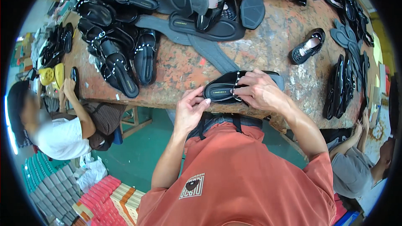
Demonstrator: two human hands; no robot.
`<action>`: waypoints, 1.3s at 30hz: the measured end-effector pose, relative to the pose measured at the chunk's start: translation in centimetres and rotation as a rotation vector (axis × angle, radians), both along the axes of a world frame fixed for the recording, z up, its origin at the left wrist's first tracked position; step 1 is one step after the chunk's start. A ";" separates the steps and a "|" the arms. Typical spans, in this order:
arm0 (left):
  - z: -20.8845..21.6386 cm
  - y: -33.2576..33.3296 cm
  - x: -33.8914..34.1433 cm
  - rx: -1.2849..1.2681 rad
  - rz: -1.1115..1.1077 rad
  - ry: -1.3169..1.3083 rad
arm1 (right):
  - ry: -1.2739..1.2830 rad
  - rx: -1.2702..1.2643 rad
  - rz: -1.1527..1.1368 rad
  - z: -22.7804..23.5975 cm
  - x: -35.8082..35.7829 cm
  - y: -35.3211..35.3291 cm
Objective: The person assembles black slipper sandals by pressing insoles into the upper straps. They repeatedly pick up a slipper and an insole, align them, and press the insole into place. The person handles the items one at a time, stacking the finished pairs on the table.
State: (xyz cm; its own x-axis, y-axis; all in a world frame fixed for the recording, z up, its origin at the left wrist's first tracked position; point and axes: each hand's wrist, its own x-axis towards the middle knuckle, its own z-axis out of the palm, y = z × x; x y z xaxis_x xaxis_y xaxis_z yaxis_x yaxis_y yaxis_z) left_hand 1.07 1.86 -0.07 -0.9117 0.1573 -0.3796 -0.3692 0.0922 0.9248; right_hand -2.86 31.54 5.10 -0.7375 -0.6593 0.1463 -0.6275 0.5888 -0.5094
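A black flat shoe [218, 93] with a studded strap lies at the table's near edge, its heel end to the left. My right hand [263, 91] is closed over its front part, with fingertips at the strap. At the heel end, my left hand [190, 109] has its thumb and fingers bent against the shoe's edge. A dark insole-shaped piece [275, 79] shows partly behind my right hand. From beyond the shoe, a grey strip of sheet material [213, 52] runs away across the table.
Piled black studded shoes [113, 54] cover the table's left. Loose insoles [207, 27] lie at the back. One shoe [307, 47] stands at right, near paired glossy shoes [341, 86]. Co-workers sit at left [63, 134] and right [354, 171]. Stacked boxes [100, 196] stand on the floor.
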 end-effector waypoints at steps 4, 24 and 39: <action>0.6 0.5 -0.2 0.014 0.031 -0.045 | 0.033 0.021 -0.024 -0.3 0.0 -0.6; 3.6 1.2 -5.2 -0.455 -0.597 1.027 | -0.044 0.610 -0.163 3.7 1.2 -2.2; 3.4 5.0 -5.3 -0.796 -1.169 0.964 | 0.096 0.149 -0.685 -0.5 7.2 -5.2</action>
State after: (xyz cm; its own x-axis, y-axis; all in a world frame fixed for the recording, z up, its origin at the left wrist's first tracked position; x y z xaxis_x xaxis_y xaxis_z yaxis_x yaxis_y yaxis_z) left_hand -4.25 6.89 3.29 -0.3873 0.9151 -0.1119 0.8461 0.4010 0.3512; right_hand 4.37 26.36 4.61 -0.9819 -0.0696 0.1761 -0.1290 0.9266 -0.3533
